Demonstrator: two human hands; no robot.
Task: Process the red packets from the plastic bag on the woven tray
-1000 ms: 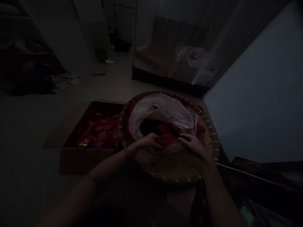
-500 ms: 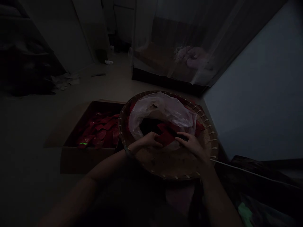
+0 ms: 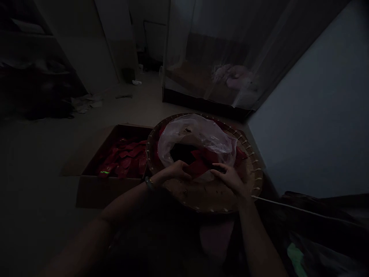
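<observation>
A wide round woven basket (image 3: pixel 219 198) is in front of me, with a clear plastic bag (image 3: pixel 201 127) spread open on it. Dark contents (image 3: pixel 181 152), too dim to name, show in the bag's mouth. My left hand (image 3: pixel 177 170), a bracelet at its wrist, is closed on the near edge of a red packet (image 3: pixel 198 165) lying across the bag's front. To the packet's right, my right hand (image 3: pixel 229 179) has its fingers apart, close to the packet and the bag. Nothing can be made out in its fingers in this dim light.
Left of the basket stands an open cardboard box (image 3: pixel 111 190) holding several shiny red packets (image 3: pixel 123 156). A bed behind a net curtain (image 3: pixel 198 77) stands beyond, and a pale wall (image 3: pixel 311 115) rises on the right. A thin white cord (image 3: pixel 288 204) runs off to the right.
My right hand has shifted slightly left and its fingers have parted from the dark bit near them. The left hand stays on the red packet. The view has tilted a little.
</observation>
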